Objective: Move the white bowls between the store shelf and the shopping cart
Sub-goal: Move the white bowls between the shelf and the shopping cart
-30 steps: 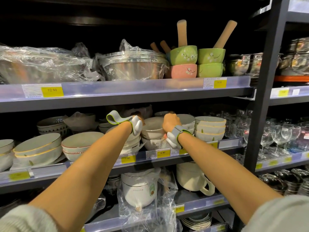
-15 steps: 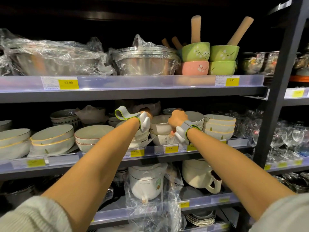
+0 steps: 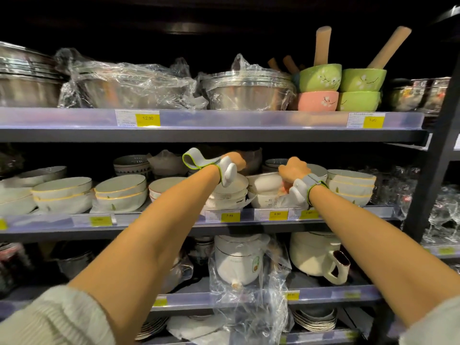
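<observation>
A white bowl (image 3: 263, 181) tops a short stack of white bowls (image 3: 265, 200) on the middle store shelf (image 3: 174, 221). My left hand (image 3: 236, 160) curls at the bowl's left rim, fingers mostly hidden behind a wrist strap. My right hand (image 3: 293, 169) grips the bowl's right rim from above. Another stack of white bowls (image 3: 230, 192) stands just left of it, under my left wrist. The shopping cart is not in view.
More bowl stacks line the same shelf: gold-rimmed ones (image 3: 119, 192) to the left, leaf-patterned ones (image 3: 349, 185) to the right. The upper shelf edge (image 3: 224, 120) hangs close above my hands. A dark upright post (image 3: 433, 175) and glasses (image 3: 445, 210) are at the right.
My view has swung left, so the shelves sit further right in frame. Both hands stay at the same white bowl, now a little deeper over it.
</observation>
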